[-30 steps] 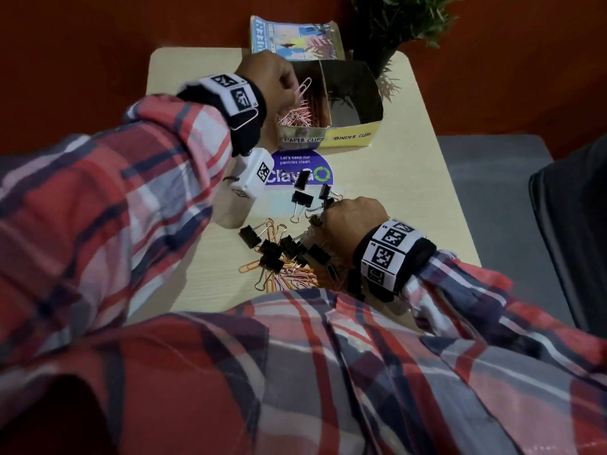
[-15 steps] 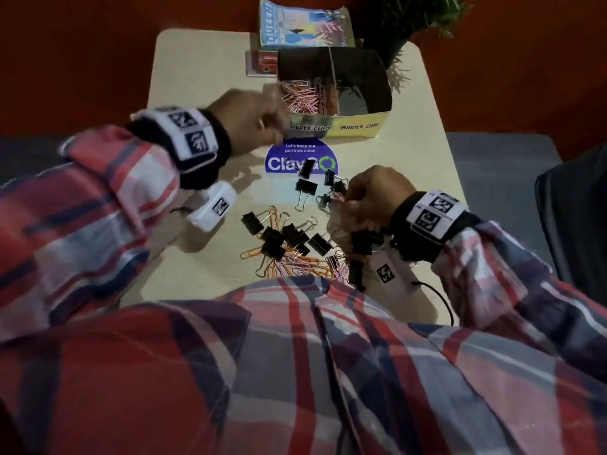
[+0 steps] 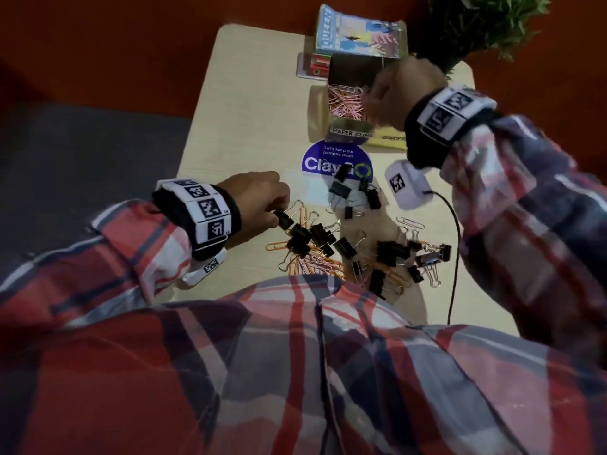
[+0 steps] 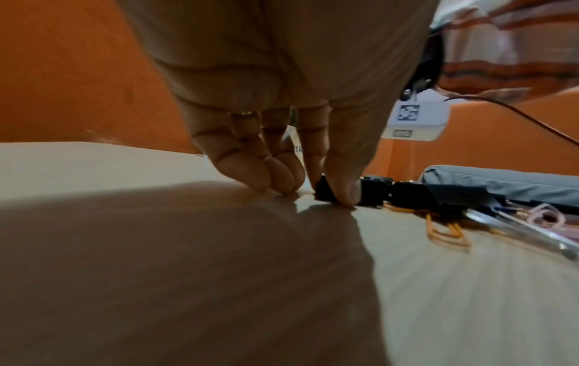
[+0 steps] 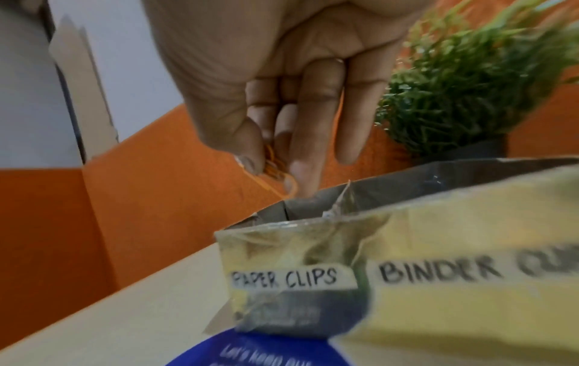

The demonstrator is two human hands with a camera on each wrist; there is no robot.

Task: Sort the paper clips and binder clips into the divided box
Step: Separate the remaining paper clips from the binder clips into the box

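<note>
The divided box (image 3: pixel 353 133), yellow-fronted and labelled PAPER CLIPS and BINDER CLIPS, stands at the far middle of the table. Its left compartment holds pink paper clips (image 3: pixel 345 101). My right hand (image 3: pixel 372 100) hovers over that compartment. In the right wrist view it (image 5: pixel 272 168) pinches a few orange paper clips (image 5: pixel 278 173) just above the box rim (image 5: pixel 313 222). My left hand (image 3: pixel 277 214) is at the left edge of the mixed pile (image 3: pixel 345 254) and pinches a black binder clip (image 3: pixel 283 220) between thumb and forefinger; the clip (image 4: pixel 322 192) rests on the table.
A book (image 3: pixel 358 31) and a potted plant (image 3: pixel 476 24) stand behind the box. A round purple sticker (image 3: pixel 328 159) lies in front of it, with several binder clips on it. A white tagged device (image 3: pixel 407 185) with a black cable hangs under my right wrist. A grey cushion (image 3: pixel 82 152) lies left of the table.
My left hand came back from the box to the pile and took hold of a binder clip. My right hand rose from the pile to above the box with orange paper clips.
</note>
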